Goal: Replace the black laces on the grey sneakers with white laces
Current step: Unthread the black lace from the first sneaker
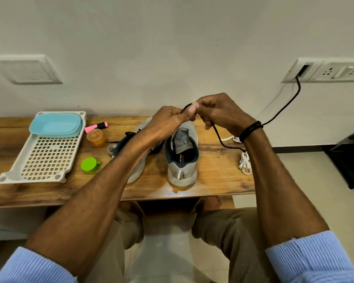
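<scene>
Left hand (168, 120) and right hand (220, 113) are raised close together above the shoes, fingers curled, both pinching the black lace (218, 134). A short loop of it arches between the thumbs. The rest drops from the right hand to the table (217, 180) and passes behind the right forearm.

Directly below the hands stands the unlaced sneaker (183, 160), upright, with no lacing visible. Its long axis runs away from the person, heel nearest and toe toward the wall. The second sneaker (135, 172) lies just beside it, partly under the left forearm, black lacing visible near its tongue.

The white laces (244, 163) lie bundled on the table, to the right of the unlaced sneaker and close by the right forearm. Judged nearer the right hand, once the black lace is set down.

Further left: a perforated tray (47, 158) holding a blue box (55, 125), a pink highlighter (96, 126), an orange jar (96, 137) and a green cap (89, 164).
</scene>
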Action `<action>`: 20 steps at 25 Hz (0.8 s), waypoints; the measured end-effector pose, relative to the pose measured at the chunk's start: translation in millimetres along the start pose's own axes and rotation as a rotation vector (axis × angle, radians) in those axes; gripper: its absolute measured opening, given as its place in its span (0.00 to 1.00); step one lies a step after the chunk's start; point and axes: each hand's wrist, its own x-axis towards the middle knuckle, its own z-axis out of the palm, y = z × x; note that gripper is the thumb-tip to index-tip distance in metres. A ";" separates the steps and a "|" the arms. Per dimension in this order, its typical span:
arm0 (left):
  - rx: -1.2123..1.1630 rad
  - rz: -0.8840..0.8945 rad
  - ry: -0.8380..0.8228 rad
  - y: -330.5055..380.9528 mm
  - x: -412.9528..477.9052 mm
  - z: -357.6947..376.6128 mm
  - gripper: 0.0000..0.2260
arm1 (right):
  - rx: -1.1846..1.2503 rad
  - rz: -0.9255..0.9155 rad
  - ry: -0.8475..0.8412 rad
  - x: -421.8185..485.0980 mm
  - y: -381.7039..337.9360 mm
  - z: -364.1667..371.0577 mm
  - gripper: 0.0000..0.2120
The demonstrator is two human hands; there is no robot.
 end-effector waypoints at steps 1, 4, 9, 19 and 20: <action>-0.078 0.003 0.006 -1.6 0.7 0.6 0.17 | -0.008 0.004 0.009 -1.2 0.8 1.5 0.13; -0.476 -0.180 -0.141 -1.5 1.7 -3.5 0.14 | 0.016 0.026 0.160 4.4 6.7 12.6 0.15; -0.823 -0.234 -0.288 1.6 4.8 -16.8 0.12 | -0.208 0.052 0.441 24.3 27.4 19.5 0.13; 0.009 0.000 -0.099 -13.8 8.7 -2.4 0.23 | 0.105 0.041 -0.059 3.4 14.0 18.1 0.16; -0.015 -0.044 -0.171 -9.4 5.0 0.4 0.22 | 0.123 0.069 0.086 6.6 16.1 17.6 0.17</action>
